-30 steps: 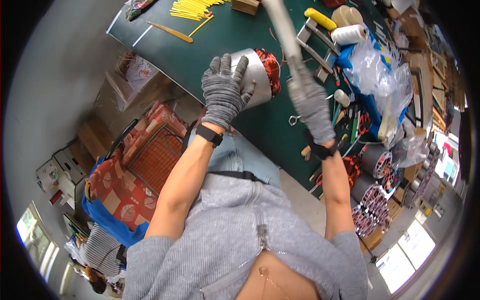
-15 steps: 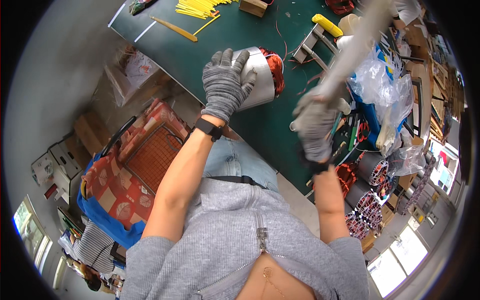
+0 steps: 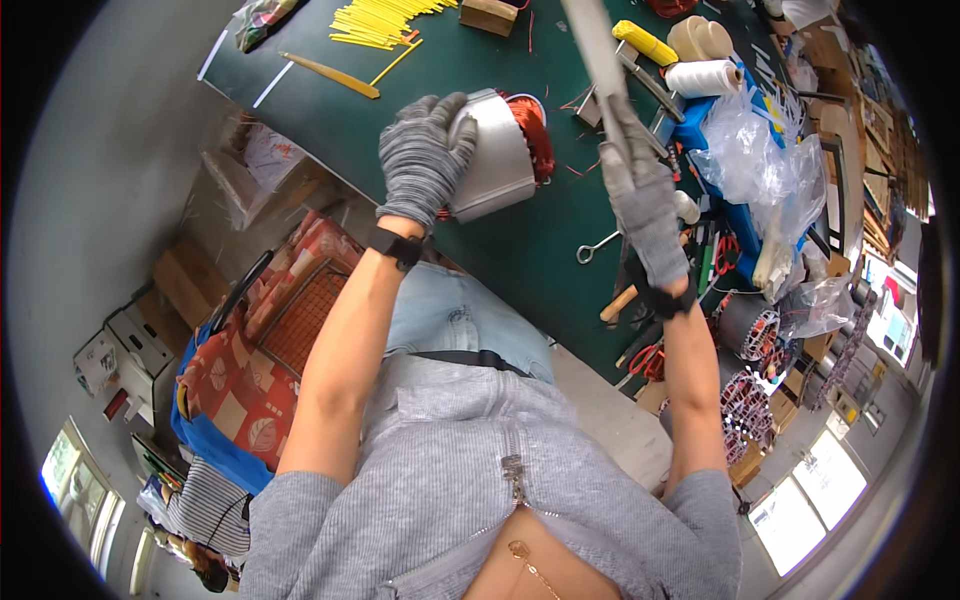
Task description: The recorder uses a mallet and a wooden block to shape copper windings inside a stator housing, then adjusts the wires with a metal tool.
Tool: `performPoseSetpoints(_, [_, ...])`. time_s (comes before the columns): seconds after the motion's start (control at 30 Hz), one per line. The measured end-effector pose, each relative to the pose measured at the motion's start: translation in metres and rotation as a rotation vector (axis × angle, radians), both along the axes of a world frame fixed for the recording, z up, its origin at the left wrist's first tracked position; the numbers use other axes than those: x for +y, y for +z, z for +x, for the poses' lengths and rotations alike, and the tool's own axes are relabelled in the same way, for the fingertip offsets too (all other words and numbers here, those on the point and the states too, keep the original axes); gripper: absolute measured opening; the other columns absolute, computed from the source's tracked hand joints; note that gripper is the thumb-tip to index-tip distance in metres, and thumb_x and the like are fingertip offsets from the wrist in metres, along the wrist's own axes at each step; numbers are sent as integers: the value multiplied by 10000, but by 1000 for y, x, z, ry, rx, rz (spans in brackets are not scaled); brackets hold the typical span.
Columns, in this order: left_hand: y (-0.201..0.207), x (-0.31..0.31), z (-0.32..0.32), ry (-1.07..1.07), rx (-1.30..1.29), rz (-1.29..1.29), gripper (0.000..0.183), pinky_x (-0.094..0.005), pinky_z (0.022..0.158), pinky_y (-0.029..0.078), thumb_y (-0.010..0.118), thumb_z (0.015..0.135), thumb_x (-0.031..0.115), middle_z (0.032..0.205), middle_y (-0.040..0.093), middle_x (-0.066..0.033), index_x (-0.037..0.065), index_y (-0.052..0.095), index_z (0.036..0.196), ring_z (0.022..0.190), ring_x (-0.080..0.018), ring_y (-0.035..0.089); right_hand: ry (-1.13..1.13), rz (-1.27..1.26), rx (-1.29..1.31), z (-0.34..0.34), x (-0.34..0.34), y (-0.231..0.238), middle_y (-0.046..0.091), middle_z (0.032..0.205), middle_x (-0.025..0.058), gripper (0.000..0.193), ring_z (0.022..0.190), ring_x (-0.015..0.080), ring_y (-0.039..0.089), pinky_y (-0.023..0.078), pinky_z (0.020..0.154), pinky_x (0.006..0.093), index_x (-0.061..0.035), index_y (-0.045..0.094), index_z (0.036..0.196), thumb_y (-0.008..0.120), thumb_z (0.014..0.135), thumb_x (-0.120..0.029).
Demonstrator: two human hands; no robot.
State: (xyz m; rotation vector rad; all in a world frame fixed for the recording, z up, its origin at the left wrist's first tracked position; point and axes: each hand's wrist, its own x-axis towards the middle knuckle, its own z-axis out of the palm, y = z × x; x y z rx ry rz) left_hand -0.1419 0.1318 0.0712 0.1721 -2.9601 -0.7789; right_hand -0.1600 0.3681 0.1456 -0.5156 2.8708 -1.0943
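Red fabric printed with pale leaves covers a chair [image 3: 235,400] at the far left, below the edge of a dark green desk [image 3: 340,130]. On the desk's upper left corner lies a crumpled multicoloured bag [image 3: 265,20], and right of it a long, tapered, yellow-brown flat strip [image 3: 330,75] points toward the person. Farther right, thin bright yellow sticks [image 3: 385,22] are heaped at the upper edge. The left hand [image 3: 425,150], in a grey knitted glove, holds the left end of a silver metal cylinder [image 3: 495,160] with its fingers bent over it; the cylinder lies tilted near the front edge of the desk. Reddish wire windings [image 3: 530,135] bulge from its right end. A brown wooden block [image 3: 488,15] sits beyond it. Next come a thin metal rod with a ringed end [image 3: 590,252] and a long pale bar [image 3: 597,45], its far part cut off by the upper edge of the view. The right hand [image 3: 640,180], gloved likewise, is closed around the bar's near end, well apart from the cylinder. Beyond that hand are a bright yellow roll [image 3: 645,42], a white thread spool [image 3: 703,78] and, farthest right of these, clear crumpled plastic [image 3: 765,145] over a blue tray [image 3: 700,125].
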Motion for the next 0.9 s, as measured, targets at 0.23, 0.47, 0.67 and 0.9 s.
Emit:
performPoseSetpoints(0.23, [-4, -5, -20, 14, -104, 138, 325, -390, 905, 442, 473, 883, 316, 1118, 610, -115, 149, 628, 1114, 1010, -299, 585, -147, 327, -350, 3, -13, -15, 517, 1238, 216, 438, 701, 306, 640, 513, 636, 367, -77, 400, 1341, 455, 912, -138])
performPoseSetpoints(0.47, [-1, -9, -42, 70, -214, 237, 343, -399, 880, 449, 434, 900, 345, 1069, 626, -135, 145, 636, 1091, 974, -317, 595, -53, -71, 43, 42, -19, -47, 438, 1356, 171, 421, 977, 315, 607, 511, 768, 382, -181, 472, 1304, 494, 885, -150])
performPoseSetpoints(0.67, [-9, -27, -44, 177, -343, 334, 400, -430, 881, 443, 416, 898, 391, 1056, 620, -185, 106, 635, 1071, 981, -364, 580, -186, -167, -56, -14, -37, 28, 519, 1257, 196, 464, 997, 351, 597, 489, 833, 368, -115, 413, 1345, 489, 887, -126])
performPoseSetpoints(0.9, [-26, -37, -55, 233, 277, 496, 370, -405, 875, 434, 525, 871, 282, 999, 614, -225, -5, 587, 1096, 940, -363, 584, -66, -32, -144, -29, -21, -13, 630, 954, 193, 462, 612, 374, 596, 475, 574, 431, -157, 415, 1351, 488, 905, -251])
